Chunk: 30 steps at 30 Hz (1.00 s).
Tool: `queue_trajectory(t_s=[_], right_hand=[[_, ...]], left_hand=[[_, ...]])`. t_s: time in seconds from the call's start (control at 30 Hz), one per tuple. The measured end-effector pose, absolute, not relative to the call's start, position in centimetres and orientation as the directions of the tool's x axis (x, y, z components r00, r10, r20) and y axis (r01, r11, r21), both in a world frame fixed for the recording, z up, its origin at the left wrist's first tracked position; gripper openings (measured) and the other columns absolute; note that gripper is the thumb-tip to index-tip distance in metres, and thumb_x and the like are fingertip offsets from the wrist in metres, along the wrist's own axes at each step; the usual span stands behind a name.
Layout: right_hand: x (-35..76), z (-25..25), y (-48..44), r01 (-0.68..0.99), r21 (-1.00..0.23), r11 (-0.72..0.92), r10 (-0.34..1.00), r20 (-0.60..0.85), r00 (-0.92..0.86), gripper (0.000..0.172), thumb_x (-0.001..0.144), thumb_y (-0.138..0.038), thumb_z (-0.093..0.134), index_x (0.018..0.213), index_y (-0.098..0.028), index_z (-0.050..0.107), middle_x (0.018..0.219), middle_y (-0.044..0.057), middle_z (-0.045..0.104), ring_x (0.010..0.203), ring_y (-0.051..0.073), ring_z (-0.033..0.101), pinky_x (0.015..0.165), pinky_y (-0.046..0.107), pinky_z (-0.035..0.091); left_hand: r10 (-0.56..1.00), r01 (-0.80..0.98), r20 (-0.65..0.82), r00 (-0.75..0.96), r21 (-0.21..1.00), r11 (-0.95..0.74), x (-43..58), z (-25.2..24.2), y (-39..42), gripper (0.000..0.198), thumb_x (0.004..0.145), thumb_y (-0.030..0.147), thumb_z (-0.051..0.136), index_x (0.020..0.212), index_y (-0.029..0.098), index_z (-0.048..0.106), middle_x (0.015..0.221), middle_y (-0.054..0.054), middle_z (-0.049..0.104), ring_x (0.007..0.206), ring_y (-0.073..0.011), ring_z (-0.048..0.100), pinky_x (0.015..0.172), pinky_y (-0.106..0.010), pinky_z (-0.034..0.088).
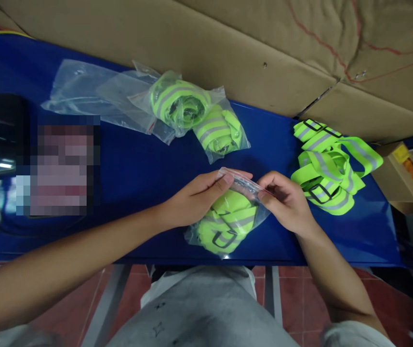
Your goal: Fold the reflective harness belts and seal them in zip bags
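My left hand and my right hand both pinch the top edge of a clear plastic bag near the front of the blue table. Folded neon-green reflective straps with a black buckle fill the bag. The bag's lower end rests on the table while my fingers press along its mouth. To the right of my right hand lies a loose pile of the same green straps.
Two filled bags of straps lie at the back centre, beside empty clear bags on the left. Cardboard lines the far edge. A small brown box sits at the right; a dark device and cables at the left.
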State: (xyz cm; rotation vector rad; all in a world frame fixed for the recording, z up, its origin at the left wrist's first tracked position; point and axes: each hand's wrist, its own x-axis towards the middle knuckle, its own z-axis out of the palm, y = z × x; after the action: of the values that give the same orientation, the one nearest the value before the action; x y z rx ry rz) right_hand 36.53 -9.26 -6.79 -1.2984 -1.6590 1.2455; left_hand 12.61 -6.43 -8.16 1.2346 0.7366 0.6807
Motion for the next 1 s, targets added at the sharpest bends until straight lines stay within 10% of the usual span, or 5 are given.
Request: queue_trajectory(t_s=[0.73, 1.0], right_hand=[[35.5, -6.7, -9.6, 0.388, -0.919, 0.072, 0.937, -0.072, -0.342, 0.014, 0.096, -0.028, 0.066, 0.084, -0.020, 0.063, 0.072, -0.003, 0.061, 0.062, 0.009, 0.049, 0.058, 0.024, 0.040], [35.0, -7.5, -9.9, 0.345, -0.938, 0.035, 0.938, -0.088, -0.337, 0.025, 0.100, -0.042, 0.067, 0.087, -0.021, 0.065, 0.068, -0.002, 0.066, 0.058, 0.011, 0.056, 0.055, 0.025, 0.042]], left_hand=[[0.711, 0.053, -0.201, 0.673, 0.973, 0.226, 12.8, -8.9, -7.2, 0.057, 0.105, 0.058, 0.050, 0.149, 0.023, 0.061, 0.104, -0.005, 0.078, 0.080, -0.0159, 0.066, 0.072, -0.026, 0.052], [0.643, 0.020, -0.195, 0.741, 0.963, 0.268, 12.8, -9.1, -7.4, 0.072, 0.104, 0.062, 0.050, 0.164, 0.024, 0.040, 0.165, -0.010, 0.050, 0.151, -0.0258, 0.050, 0.130, -0.043, 0.036]])
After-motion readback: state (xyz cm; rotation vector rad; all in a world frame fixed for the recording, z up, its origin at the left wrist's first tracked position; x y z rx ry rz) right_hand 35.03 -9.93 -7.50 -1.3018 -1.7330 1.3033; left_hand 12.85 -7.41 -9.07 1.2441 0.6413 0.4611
